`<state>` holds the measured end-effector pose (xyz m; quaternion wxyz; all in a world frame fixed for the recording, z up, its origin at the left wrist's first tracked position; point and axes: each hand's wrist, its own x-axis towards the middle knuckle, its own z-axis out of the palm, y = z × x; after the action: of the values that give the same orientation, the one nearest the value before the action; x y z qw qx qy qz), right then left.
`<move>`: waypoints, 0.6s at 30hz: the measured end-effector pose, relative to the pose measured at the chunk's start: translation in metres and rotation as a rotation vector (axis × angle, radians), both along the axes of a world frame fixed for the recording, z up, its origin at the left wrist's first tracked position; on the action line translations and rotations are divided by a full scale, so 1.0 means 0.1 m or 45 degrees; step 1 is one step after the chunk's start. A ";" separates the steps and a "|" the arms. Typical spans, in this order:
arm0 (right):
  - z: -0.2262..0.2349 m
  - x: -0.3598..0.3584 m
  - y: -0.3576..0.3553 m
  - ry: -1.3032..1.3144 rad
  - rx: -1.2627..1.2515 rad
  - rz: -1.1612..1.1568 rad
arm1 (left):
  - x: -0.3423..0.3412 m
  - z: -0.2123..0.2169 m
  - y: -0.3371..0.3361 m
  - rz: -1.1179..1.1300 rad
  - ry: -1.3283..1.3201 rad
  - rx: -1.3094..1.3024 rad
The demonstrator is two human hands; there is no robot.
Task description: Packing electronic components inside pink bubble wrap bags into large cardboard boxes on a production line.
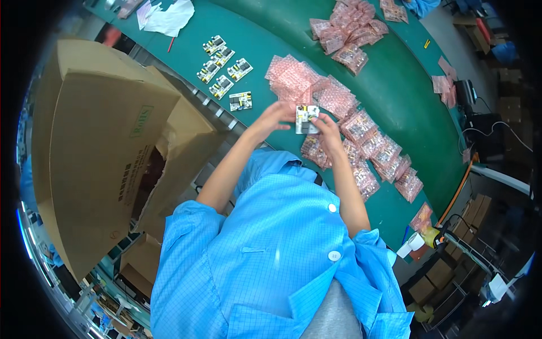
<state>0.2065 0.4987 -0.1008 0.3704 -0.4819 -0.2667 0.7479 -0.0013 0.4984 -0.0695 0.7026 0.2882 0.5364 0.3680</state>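
Above the near half of the green tabletop (261,66), a circuit board (304,115) is held up in front of a person in a blue checked coat (265,237). Right hand (329,133): grasping the board by its lower right side, thumb lying over the face. Left hand (272,121): at the board's left edge, fingers and thumb parted, slightly blurred; contact with the board cannot be told.

To the left of the hands, six loose boards (240,69) lie apart from the bags, between the near edge and the middle of the tabletop; the lowest is nearest the left hand. Just beyond the held board, toward the far edge, flat pink bubble bags (291,78) overlap in a pile. Filled pink bags (360,126) lie in rows from beside the right hand toward the tabletop's right end.

Past the far edge, on a darker green strip (409,85), sits a heap of pink bags (351,28). Near the tabletop's upper left end: crumpled white sheet (169,18), with a thin red stick (171,44) below it. Left of the near edge stands a large open cardboard box (99,130).
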 end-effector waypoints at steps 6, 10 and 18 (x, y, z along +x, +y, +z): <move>0.03 0.06 -0.20 -0.206 0.070 0.179 | 0.24 -0.23 -0.24 -0.312 0.227 0.292; 0.19 0.55 -0.42 -0.385 0.128 0.013 | 0.37 -0.15 -0.01 -0.805 0.177 0.466; 0.10 1.97 -1.69 0.156 -0.151 -0.971 | 0.19 -1.24 0.80 -0.136 1.192 1.142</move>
<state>0.4034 0.3298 -0.0905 0.6086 -0.5214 -0.0021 0.5981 0.0176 0.5782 -0.1931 0.2236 0.7098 0.5651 0.3562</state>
